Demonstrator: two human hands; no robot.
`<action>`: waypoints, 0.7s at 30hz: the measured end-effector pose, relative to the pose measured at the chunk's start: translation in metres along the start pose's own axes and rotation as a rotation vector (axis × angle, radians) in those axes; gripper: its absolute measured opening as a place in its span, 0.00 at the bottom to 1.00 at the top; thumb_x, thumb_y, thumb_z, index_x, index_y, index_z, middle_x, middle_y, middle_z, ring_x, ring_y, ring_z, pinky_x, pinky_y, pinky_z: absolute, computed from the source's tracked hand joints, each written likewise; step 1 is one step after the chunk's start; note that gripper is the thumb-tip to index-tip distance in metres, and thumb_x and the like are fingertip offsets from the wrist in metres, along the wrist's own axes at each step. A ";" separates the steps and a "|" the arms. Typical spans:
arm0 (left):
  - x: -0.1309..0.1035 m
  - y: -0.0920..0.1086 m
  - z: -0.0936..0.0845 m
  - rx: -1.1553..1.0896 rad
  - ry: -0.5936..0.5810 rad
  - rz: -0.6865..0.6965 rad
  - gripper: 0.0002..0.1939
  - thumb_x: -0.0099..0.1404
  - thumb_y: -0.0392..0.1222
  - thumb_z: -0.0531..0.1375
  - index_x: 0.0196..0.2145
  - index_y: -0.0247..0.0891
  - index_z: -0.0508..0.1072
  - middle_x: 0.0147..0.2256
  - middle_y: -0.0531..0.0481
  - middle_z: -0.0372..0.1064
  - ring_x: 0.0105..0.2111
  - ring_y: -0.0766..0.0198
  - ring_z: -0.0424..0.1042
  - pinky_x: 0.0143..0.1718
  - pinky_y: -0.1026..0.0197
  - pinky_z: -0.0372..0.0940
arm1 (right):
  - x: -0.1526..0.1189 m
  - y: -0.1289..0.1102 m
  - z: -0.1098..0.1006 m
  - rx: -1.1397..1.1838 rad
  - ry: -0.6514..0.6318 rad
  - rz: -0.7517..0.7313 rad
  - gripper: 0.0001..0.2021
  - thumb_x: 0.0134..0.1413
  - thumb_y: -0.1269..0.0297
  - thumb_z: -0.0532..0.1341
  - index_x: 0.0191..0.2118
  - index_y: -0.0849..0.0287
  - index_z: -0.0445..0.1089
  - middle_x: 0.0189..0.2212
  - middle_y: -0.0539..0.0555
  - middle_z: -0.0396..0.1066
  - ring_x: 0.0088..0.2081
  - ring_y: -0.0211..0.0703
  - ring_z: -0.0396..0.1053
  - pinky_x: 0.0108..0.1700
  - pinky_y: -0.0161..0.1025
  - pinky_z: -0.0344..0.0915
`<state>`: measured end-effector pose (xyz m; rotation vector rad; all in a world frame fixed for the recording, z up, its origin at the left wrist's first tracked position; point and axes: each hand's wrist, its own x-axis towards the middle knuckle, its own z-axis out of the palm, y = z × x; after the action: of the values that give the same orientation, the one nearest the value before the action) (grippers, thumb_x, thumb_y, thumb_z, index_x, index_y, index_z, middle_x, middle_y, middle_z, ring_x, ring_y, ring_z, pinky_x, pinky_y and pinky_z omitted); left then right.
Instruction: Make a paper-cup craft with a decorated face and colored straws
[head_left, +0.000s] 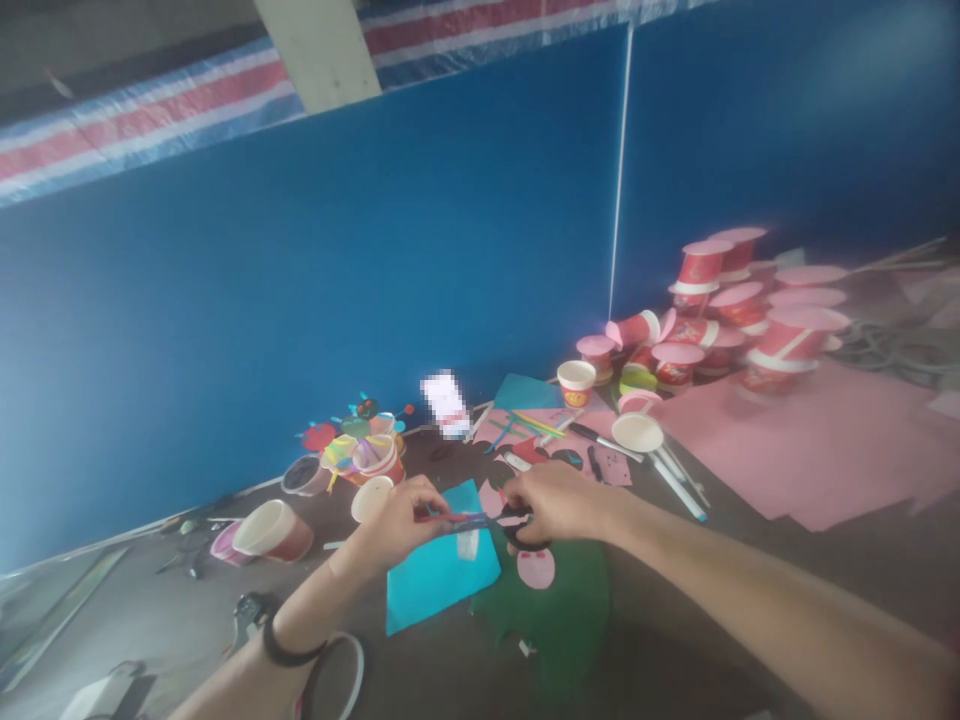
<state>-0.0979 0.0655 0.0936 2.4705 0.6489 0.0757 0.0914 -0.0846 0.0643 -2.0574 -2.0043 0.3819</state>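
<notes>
My left hand [397, 515] pinches a thin red-and-blue strip [461, 521], which points towards my right hand. In my right hand [559, 500] is a pair of scissors [526, 540] with dark handles; its blades meet or nearly meet the strip's end, though blur hides the exact contact. Beneath the hands lies a bright blue sheet [435, 590] of paper. To its right a round pink cutout [536, 569] with two small red marks rests on green paper [570, 620]. A small whitish translucent piece [467, 545] shows just below the strip.
Red cups with pink discs [795, 345] are piled at the right, beside large pink sheets [832, 440]. Decorated cups [375, 455] and a cup lying tilted [276, 530] stand at left. A tape roll [358, 680] is near my left forearm. A blue panel [450, 230] closes the back.
</notes>
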 end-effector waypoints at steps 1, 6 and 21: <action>0.001 0.000 0.000 0.008 0.003 -0.002 0.10 0.52 0.47 0.64 0.25 0.37 0.77 0.25 0.51 0.66 0.25 0.66 0.64 0.26 0.66 0.57 | 0.001 0.000 0.000 -0.003 0.004 -0.002 0.12 0.40 0.51 0.64 0.26 0.55 0.71 0.22 0.50 0.72 0.26 0.42 0.69 0.23 0.33 0.47; 0.007 -0.007 0.000 0.036 0.023 -0.017 0.08 0.51 0.46 0.64 0.25 0.40 0.78 0.25 0.51 0.67 0.25 0.66 0.65 0.28 0.65 0.58 | 0.007 0.000 0.001 -0.033 0.004 0.003 0.10 0.40 0.54 0.64 0.29 0.54 0.72 0.24 0.51 0.74 0.28 0.44 0.70 0.25 0.33 0.50; 0.017 -0.030 -0.002 0.063 0.006 -0.034 0.11 0.52 0.49 0.63 0.27 0.39 0.78 0.30 0.51 0.69 0.29 0.64 0.67 0.31 0.66 0.58 | 0.019 -0.006 0.009 -0.141 0.037 0.029 0.16 0.42 0.53 0.63 0.36 0.57 0.71 0.29 0.56 0.75 0.33 0.52 0.73 0.31 0.37 0.61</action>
<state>-0.0964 0.0959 0.0773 2.5196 0.7055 0.0501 0.0828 -0.0654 0.0575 -2.1611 -2.0351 0.2113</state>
